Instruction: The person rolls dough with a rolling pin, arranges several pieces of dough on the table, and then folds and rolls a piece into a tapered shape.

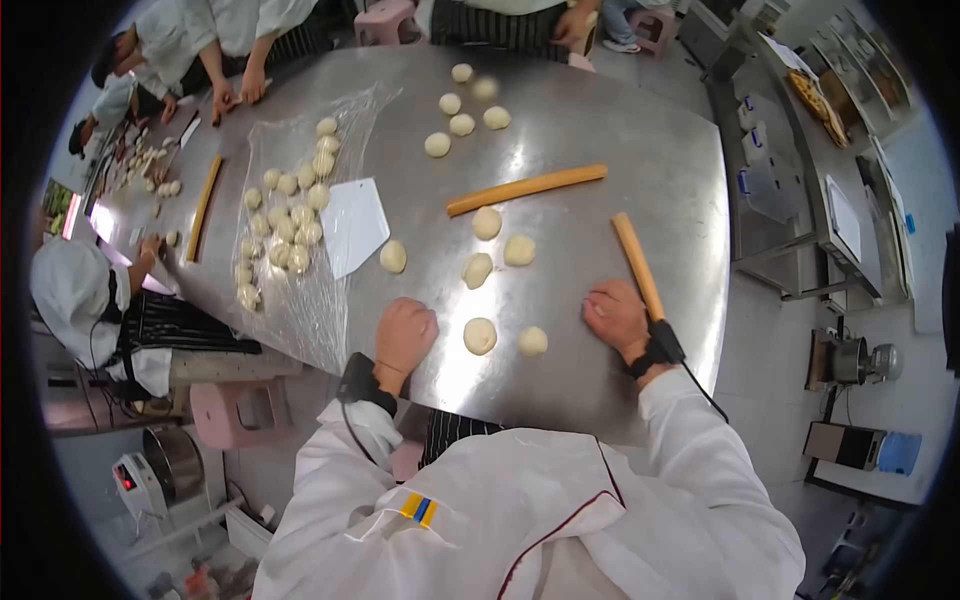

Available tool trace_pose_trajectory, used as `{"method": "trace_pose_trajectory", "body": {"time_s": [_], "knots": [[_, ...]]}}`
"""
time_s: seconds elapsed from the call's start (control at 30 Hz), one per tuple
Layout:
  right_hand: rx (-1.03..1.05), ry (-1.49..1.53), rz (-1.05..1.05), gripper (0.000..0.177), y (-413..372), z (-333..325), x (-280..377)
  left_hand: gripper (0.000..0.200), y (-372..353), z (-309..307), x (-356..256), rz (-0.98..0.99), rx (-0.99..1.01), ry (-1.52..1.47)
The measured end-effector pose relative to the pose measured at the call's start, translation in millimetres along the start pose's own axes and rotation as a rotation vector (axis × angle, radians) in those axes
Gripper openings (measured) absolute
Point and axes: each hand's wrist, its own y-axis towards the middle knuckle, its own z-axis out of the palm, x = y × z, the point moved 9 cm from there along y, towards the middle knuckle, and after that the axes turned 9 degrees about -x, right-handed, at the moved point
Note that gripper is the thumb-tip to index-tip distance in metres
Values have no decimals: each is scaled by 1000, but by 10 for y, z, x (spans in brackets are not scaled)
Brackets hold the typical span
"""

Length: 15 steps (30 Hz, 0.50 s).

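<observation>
One steel table point(420, 200), bearing rounded pieces of pale dough. Left hand point(407, 334): on the near edge area, fingers folded in toward the palm; whether anything lies inside cannot be told. Right hand point(616, 312): on the table farther right, fingers likewise curled, the palm side hidden. Between the hands, two pieces: a larger dough piece point(480, 337), nearer the left hand and apart from it, and a smaller dough piece point(532, 341) to its right, the two not touching. Beyond these, a middle dough trio point(519, 250), loosely grouped; to its left, a single dough piece point(393, 257) just beside a white flat scraper point(357, 225). Across the far side of the trio, one wooden rolling pin point(527, 189), lying nearly crosswise; at right, a second rolling pin point(637, 265), its near end close by the right wrist, contact uncertain. Farther off, a far dough group point(461, 124); at left, many more pieces under a clear plastic sheet point(305, 330). Handling, by judgement: dough light, soft, easily dented, perhaps tacky; best cupped low around the sides with a broad palm, not pinched. Pins: stiff, smooth, liable to roll; best held near both ends.
</observation>
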Motion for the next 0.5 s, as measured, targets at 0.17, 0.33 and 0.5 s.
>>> {"method": "trace_pose_trajectory", "body": {"time_s": [0.17,0.33,0.5], "knots": [[80,17,-63,10,-160,39,308,11,-122,-227,-129,-72,-189,-7],[196,-139,7,8,122,257,83,11,23,-20,185,-10,-38,-48],[-110,232,35,13,1225,525,892,15,-36,-932,507,-215,-374,102]]}}
